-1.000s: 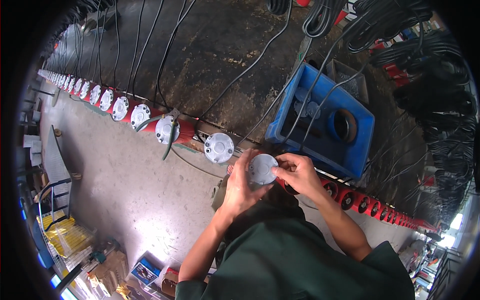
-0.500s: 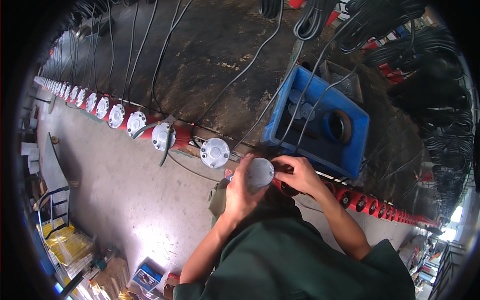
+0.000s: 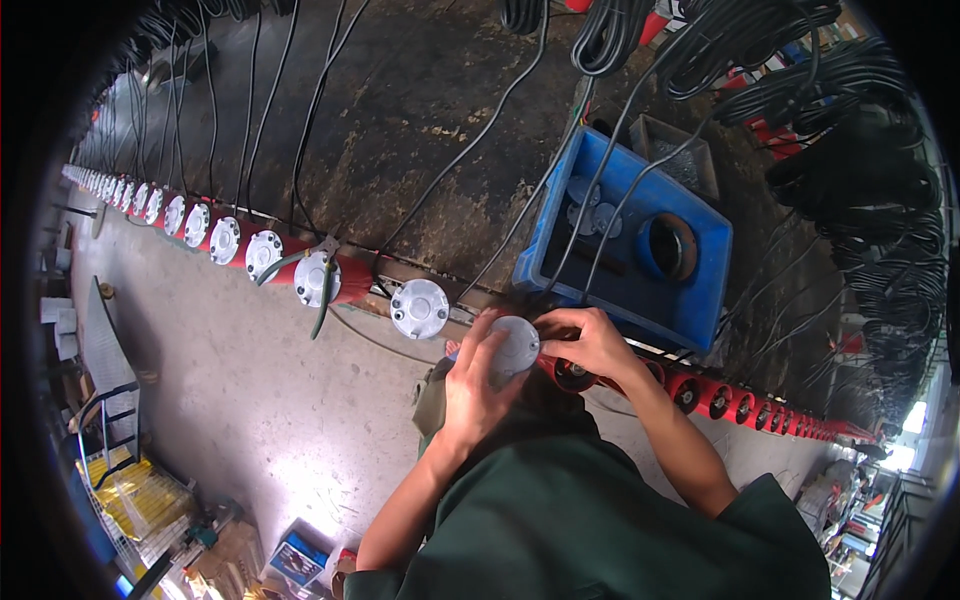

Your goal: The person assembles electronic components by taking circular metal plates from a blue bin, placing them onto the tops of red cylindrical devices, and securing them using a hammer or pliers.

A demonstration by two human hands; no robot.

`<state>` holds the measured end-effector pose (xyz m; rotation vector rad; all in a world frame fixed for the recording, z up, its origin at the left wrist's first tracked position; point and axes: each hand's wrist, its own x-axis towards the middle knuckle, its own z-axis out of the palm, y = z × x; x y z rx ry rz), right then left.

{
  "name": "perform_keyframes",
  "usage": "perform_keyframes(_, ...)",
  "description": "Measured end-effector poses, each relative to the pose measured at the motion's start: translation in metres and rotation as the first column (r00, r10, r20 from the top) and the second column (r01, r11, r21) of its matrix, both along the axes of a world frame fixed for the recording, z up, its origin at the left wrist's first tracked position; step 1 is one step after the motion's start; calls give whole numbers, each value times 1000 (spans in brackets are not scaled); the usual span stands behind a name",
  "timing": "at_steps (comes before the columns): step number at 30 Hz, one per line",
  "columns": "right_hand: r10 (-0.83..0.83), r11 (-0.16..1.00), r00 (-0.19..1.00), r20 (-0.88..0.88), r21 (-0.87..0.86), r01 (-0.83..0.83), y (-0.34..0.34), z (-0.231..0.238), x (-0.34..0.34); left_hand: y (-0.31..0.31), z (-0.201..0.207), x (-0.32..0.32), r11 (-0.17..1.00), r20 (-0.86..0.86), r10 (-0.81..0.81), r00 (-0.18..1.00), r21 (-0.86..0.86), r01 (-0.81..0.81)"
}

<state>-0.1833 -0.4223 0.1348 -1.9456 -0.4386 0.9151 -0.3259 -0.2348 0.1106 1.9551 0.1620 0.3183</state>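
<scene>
A round, grey-white metal end cap (image 3: 516, 346) sits in front of my body on the end of the row, with my left hand (image 3: 474, 388) curled around its left side. My right hand (image 3: 592, 346) is closed at the cap's right rim, thumb and fingers pinched together beside a small bolt hole. Anything between those fingertips is too small to make out. Just left of my hands is another capped end (image 3: 420, 309), with small bolts around its edge. Right of the cap, an uncapped red cylinder (image 3: 574, 374) shows a dark inside, partly hidden by my right hand.
A blue bin (image 3: 705, 300) on the dark, worn workbench (image 3: 430, 120) holds loose discs and a ring. Behind it stands a grey tray (image 3: 704, 165) of small parts. Black cables (image 3: 480, 150) cross the bench; coiled bundles (image 3: 850, 130) lie right. A cart (image 3: 105, 435) stands lower left.
The whole view has shifted slightly, so the bench and bin sit a little further left and up. Both hands keep nearly the same grip at the cap; the right fingertips stay at its rim.
</scene>
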Motion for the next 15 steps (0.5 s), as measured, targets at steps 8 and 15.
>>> perform_keyframes(8, 22, 1000, 1000, -5, -9, -23, 1, -1, 2, 0, -1, 1, 1000, -12, 4, 1000, 20, -4)
perform_keyframes(15, 14, 1000, 999, -40, 7, -14, -3, -9, 5, -3, 0, 1, 1000, -6, 20, 1000, 9, -20)
